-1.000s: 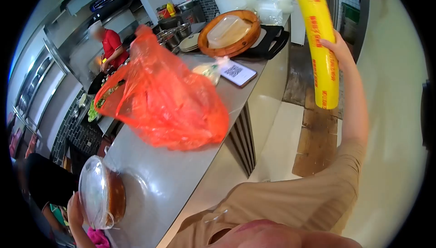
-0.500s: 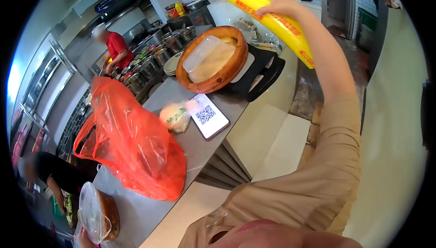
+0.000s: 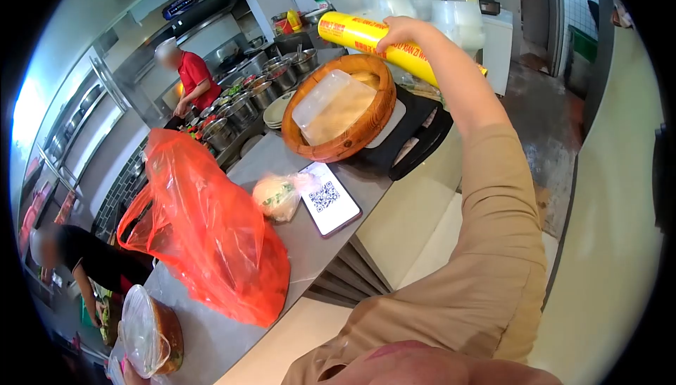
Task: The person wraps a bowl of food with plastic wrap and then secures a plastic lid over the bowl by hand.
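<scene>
My right hand is closed around a long yellow cling film roll with red lettering. It holds the roll up just beyond a round wooden tub, whose contents include a clear plastic box. At the bottom left edge, a small part of my left hand shows beside a round container with clear plastic over its top. Most of that hand is out of view. Between my hands, a red plastic bag stands on the grey counter.
A phone showing a QR code lies by a small bagged food item. Black trays jut past the counter edge. Stacked clear containers stand behind the roll. A person in red and another in black work across the counter.
My right hand has brought the roll lower and farther left, behind the wooden tub, and it lies nearer level. The view has shifted slightly, and the stacked clear containers now show.
</scene>
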